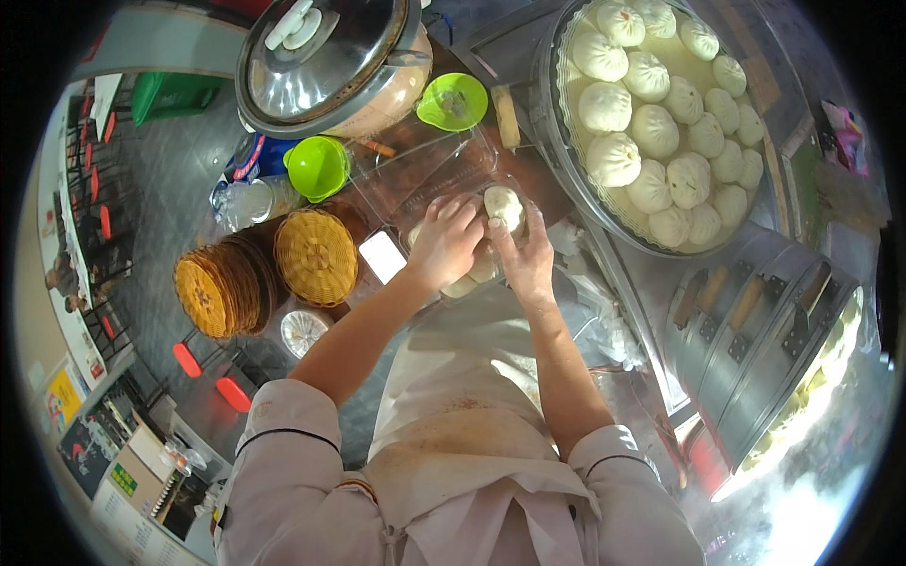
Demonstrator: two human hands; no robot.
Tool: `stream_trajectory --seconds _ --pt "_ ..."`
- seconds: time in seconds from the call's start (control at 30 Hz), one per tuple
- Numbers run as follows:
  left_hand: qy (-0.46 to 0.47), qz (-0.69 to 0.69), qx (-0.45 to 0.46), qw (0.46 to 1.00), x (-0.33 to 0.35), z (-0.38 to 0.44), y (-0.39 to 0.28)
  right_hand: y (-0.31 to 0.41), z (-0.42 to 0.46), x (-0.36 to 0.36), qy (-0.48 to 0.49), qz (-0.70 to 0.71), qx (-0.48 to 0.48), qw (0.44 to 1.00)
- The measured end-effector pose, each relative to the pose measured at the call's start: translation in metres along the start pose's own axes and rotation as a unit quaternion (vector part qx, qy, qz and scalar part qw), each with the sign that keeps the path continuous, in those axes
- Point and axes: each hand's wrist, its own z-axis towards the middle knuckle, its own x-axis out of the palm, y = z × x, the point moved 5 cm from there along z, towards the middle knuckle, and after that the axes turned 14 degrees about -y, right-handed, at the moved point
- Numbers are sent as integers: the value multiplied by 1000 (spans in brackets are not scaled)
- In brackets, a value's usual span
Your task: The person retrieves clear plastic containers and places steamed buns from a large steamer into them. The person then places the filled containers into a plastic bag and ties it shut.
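Observation:
An open clear plastic clamshell container (446, 166) lies before me, its lid folded back and several steamed buns (461, 286) in its tray. My right hand (525, 256) has its thumb and fingers around a white bun (503, 204) at the tray's far right corner. Over the left part of the tray, my left hand (447, 240) is palm down, with its fingertips close to that same bun. The left palm hides most of the buns below it, so whether it grips one is unclear. A phone (383, 256) with a lit screen lies left of the container.
A large round steamer tray (591, 201) of pleated buns stands at the right, above stacked metal steamers (736, 354) giving off steam. A lidded pot (396, 92), green bowls (318, 170) (463, 88) and wicker baskets (316, 256) (212, 290) crowd the far and left sides.

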Motion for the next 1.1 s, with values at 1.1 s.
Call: stream_trajectory --seconds 1.1 --pt "-49 -150 -90 983 -32 30 12 96 28 -80 -14 -231 -249 940"
